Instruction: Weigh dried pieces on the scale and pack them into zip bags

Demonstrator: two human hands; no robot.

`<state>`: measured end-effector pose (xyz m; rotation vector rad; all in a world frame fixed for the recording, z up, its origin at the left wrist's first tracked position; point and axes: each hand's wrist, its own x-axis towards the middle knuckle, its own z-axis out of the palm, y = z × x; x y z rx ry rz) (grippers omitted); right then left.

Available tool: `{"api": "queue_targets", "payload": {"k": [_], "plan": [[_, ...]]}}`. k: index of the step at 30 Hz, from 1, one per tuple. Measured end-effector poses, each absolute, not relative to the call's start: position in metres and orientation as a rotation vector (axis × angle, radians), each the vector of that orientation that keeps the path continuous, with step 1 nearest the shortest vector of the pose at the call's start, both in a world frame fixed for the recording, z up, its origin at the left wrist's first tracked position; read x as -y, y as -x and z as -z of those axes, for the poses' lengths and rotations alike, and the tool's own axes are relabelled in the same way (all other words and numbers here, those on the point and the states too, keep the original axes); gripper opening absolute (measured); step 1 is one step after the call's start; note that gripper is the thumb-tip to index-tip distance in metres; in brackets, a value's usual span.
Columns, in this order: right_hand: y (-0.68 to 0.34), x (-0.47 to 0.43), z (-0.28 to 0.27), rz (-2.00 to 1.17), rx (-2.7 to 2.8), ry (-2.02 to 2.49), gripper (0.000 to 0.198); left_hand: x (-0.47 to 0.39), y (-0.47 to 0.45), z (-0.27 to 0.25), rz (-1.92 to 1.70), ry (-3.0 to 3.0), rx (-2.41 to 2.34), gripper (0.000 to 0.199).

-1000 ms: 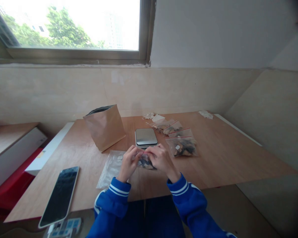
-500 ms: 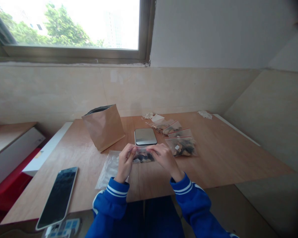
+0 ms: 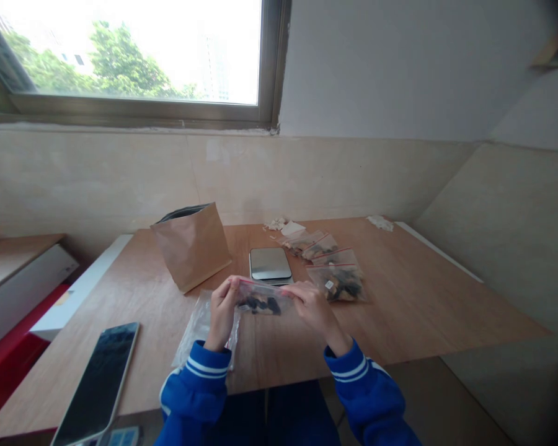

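Observation:
Between my hands is a clear zip bag [image 3: 260,301] with a red strip along its top and dark and tan pieces inside. My left hand [image 3: 224,308] pinches its upper left corner. My right hand [image 3: 310,308] is closed on the upper right end of the strip. Just behind the bag lies a flat scale with a silver top [image 3: 270,264]. Beneath and beside my left wrist is a stack of empty clear bags [image 3: 193,331].
Several filled zip bags [image 3: 343,285] lie to the right of the scale. A brown paper bag [image 3: 193,248] stands open at back left. A large phone [image 3: 100,378] lies at the table's front left. White scraps [image 3: 294,228] sit near the wall.
My hands have moved apart, stretching the zip bag's top edge wider between them. The view has tilted up slightly.

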<state>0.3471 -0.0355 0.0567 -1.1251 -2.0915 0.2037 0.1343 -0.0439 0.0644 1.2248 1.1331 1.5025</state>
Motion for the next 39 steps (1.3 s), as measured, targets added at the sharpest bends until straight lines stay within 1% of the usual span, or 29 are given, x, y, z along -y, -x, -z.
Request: {"api": "queue_targets", "payload": {"k": [3,7,10,12,14,16,19,21,22,24,27,29,32,34,35,37,39], "plan": [[-0.353,0.039,-0.058,-0.251,2.063,1.157,0.029,0.041,-0.138,-0.065,-1.458,-1.191,-1.112,0.050],[-0.375,0.042,-0.066,-0.423,1.936,1.178,0.024,0.032,-0.130,-0.071,-1.397,-1.303,-1.140,0.054],[-0.410,0.040,-0.069,-0.487,1.848,1.274,0.024,0.020,-0.108,-0.085,-1.549,-1.525,-1.339,0.045],[-0.438,0.037,-0.065,-0.561,1.887,1.347,0.026,0.010,-0.091,-0.098,-1.682,-1.699,-1.611,0.036],[-0.466,0.031,-0.058,-0.607,1.974,1.418,0.030,-0.001,-0.076,-0.110,-1.758,-1.825,-1.906,0.031],[-0.487,0.025,-0.049,-0.505,2.041,1.525,0.032,-0.014,-0.064,-0.120,-1.799,-1.807,-2.175,0.033],[-0.500,0.021,-0.034,-0.041,1.948,1.765,0.029,-0.032,-0.046,-0.127,-1.758,-1.778,-2.376,0.036],[-0.493,0.022,-0.022,0.235,1.808,1.861,0.034,-0.042,-0.035,-0.128,-1.653,-1.786,-2.420,0.036],[-0.485,0.025,-0.015,0.302,1.769,1.872,0.037,-0.045,-0.031,-0.127,-1.616,-1.794,-2.422,0.035],[-0.465,0.030,0.001,0.319,1.782,1.874,0.043,-0.046,-0.026,-0.128,-1.615,-1.801,-2.426,0.033],[-0.439,0.034,0.024,0.240,1.868,1.935,0.051,-0.037,-0.029,-0.132,-1.662,-1.823,-2.479,0.032],[-0.431,0.029,0.036,0.199,1.888,2.012,0.054,-0.024,-0.037,-0.137,-1.573,-1.875,-2.497,0.033],[-0.435,0.013,0.042,0.169,1.870,2.073,0.056,0.003,-0.047,-0.146,-1.467,-1.834,-2.454,0.027],[-0.436,0.004,0.034,0.156,1.835,2.060,0.055,0.022,-0.051,-0.151,-1.463,-1.723,-2.478,0.037],[-0.433,0.003,0.025,0.154,1.811,2.027,0.054,0.032,-0.051,-0.153,-1.411,-1.701,-2.484,0.039],[-0.415,0.007,-0.001,0.158,1.774,1.880,0.049,0.048,-0.052,-0.154,-1.267,-1.708,-2.480,0.028],[-0.384,0.021,-0.037,0.126,1.827,1.577,0.045,0.060,-0.054,-0.152,-1.157,-1.755,-2.430,0.020]]}}
